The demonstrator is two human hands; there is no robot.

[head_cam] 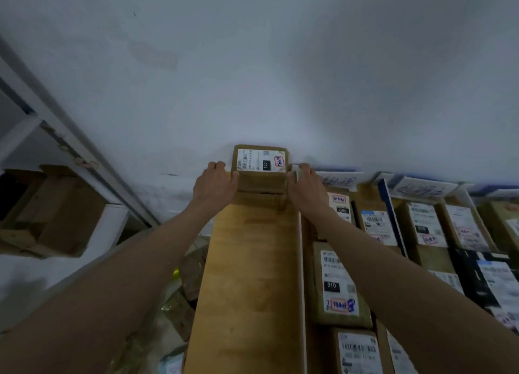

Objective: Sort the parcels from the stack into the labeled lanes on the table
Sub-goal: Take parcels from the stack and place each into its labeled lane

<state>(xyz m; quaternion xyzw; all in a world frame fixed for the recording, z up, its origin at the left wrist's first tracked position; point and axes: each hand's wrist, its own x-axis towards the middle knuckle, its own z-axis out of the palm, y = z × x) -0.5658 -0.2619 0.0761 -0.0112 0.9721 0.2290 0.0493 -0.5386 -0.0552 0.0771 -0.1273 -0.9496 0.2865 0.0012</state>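
A brown parcel (261, 166) is held at the far end of the leftmost wooden lane (247, 275), up against the white wall (252, 64). Its white label faces up, marked "150" with a red-framed stamp. The left hand (214, 182) is curled round the parcel's left side, fingers over the far top edge. The right hand (306, 187) is pressed to the right side, fingers curled at the far corner. Whether the parcel rests on the lane or on a second box under it cannot be told; blur. The next lane to the right holds a parcel marked "010" (337, 283) and another marked "090" (341, 205) beyond it. More labelled parcels (427, 225) are seen in lanes further right, with handwritten lane tags (418, 188) along the wall. A cardboard box (56, 210) sits on a shelf at left.
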